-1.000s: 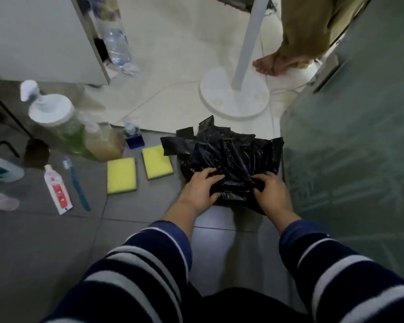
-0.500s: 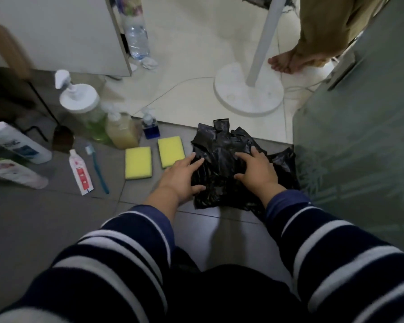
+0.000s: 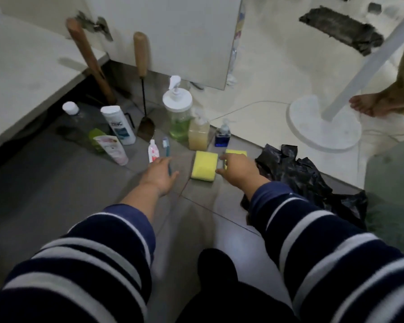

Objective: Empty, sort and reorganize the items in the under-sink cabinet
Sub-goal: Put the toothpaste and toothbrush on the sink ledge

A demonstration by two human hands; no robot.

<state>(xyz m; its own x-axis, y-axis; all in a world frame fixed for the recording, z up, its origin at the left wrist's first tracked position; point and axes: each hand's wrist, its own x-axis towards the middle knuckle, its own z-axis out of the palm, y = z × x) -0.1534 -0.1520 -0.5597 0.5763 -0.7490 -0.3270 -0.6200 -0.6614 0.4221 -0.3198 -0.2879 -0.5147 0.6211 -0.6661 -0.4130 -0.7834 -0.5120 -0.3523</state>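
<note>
Items lie on the grey floor tiles. My left hand hovers open over the blue toothbrush, beside the small toothpaste tube. My right hand is open, spread over one yellow sponge and touching the edge of the nearer yellow sponge. The crumpled black plastic bags lie to the right of my right arm, no longer held. Behind stand a green pump jar, a yellowish pump bottle, a small blue bottle, a white shampoo bottle and a pink tube.
The open white cabinet door stands at the back, with two wooden-handled tools leaning by it. A white fan base and pole stand at the right, next to another person's bare foot. A frosted glass panel borders the right.
Both hands let go of the black bags and moved left, toward the sponges and toothbrush. The view swung left, showing more of the cabinet and bottles.
</note>
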